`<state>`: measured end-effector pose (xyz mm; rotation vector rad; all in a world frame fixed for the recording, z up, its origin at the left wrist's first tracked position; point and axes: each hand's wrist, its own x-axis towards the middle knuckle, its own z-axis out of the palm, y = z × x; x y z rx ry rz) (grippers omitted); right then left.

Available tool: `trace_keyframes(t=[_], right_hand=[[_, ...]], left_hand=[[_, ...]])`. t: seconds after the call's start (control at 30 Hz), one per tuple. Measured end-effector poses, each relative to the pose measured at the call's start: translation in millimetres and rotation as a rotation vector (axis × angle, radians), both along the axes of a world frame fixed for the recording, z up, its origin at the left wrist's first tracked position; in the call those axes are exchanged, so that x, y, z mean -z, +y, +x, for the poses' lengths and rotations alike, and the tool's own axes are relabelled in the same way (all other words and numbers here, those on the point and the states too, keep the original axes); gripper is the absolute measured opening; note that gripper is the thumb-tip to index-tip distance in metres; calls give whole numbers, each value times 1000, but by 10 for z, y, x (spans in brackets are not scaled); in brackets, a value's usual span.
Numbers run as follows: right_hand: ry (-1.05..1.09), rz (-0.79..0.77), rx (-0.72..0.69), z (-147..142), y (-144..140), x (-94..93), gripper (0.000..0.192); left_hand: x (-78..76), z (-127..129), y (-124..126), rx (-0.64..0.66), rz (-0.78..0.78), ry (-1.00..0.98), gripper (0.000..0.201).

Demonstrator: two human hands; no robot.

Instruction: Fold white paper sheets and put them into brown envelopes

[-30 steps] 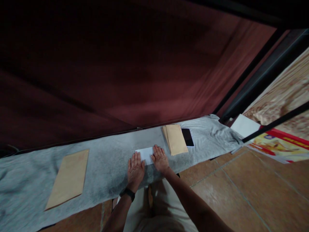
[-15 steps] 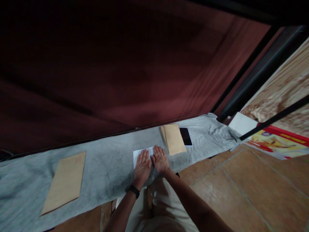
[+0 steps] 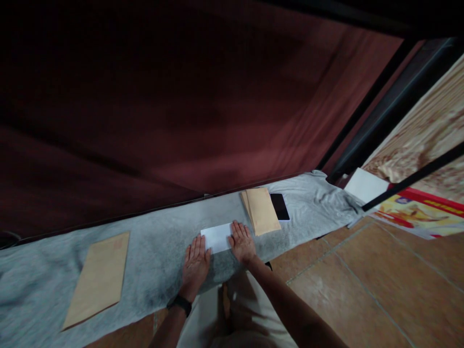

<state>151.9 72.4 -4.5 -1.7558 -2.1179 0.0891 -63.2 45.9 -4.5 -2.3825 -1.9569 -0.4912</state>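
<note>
A folded white paper (image 3: 216,238) lies on the grey cloth (image 3: 155,256) in front of me. My right hand (image 3: 242,242) lies flat with its fingers on the paper's right end. My left hand (image 3: 195,263) rests flat on the cloth just left of the paper, fingertips at its lower left corner. A black band sits on my left wrist. Neither hand grips anything.
A stack of brown envelopes (image 3: 261,210) lies just right of the paper, with a black phone (image 3: 280,206) beside it. A single brown envelope (image 3: 97,278) lies far left. A dark red curtain hangs behind. White sheet (image 3: 365,185) and coloured poster (image 3: 420,212) at right.
My left hand slid right over the paper, then drew back left and down off it onto the cloth. My right hand stayed on the paper's right end.
</note>
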Motion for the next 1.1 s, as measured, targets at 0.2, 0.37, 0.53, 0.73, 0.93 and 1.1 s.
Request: trace_keyframes(t=[0.2,0.37,0.53,0.73,0.93,1.1], right_hand=[[20,33,-122,-89,-117,-79,56],[-26,-46,-266,-267,-278,-107,56],[-38,-85,-280,-298,-277,-108,58],[-41,-82,-251,-324,-257,-102,58],[-29,-86,-254,-341,-266,-166,58],[301,-142,-192,-340,-196,-366,47]], left_hand=[[-26,-11,-29,-5,-1,-4,61],[-81,-26,-10,3,-33,-33,59],[-173,66,10,-76,-87,-199,53],[-352,169,223,-310,-262,-725,48],[-409,212,340,-330,-360,-981,44],[-519,244,267,-301,-368,-1149,42]])
